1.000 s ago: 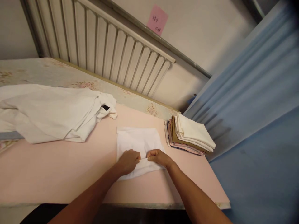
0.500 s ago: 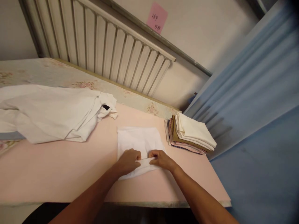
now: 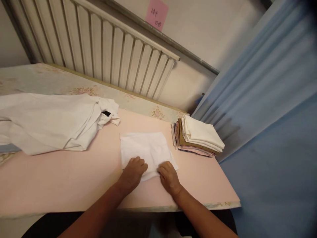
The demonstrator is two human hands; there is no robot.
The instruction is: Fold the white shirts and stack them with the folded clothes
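A white cloth (image 3: 146, 147), folded into a rough rectangle, lies on the pink tabletop in front of me. My left hand (image 3: 134, 170) is closed at its near left part, the knuckles upward. On the near right part, my right hand (image 3: 168, 175) has its fingers curled on the fabric. Both hands grip or press the near edge, with a short stretch of cloth showing between them. The fingertips are partly hidden under the hands.
A large heap of white fabric (image 3: 52, 122) lies on the left. At the right stands a stack of folded cloths (image 3: 200, 134), cream on top. A radiator (image 3: 109, 49) runs behind the table (image 3: 61, 178), and a blue curtain (image 3: 267, 109) hangs on the right.
My hands have turned over from pinching the cloth's near edge to lying knuckles up on it. The raised near fold now lies flatter. The view has shifted slightly.
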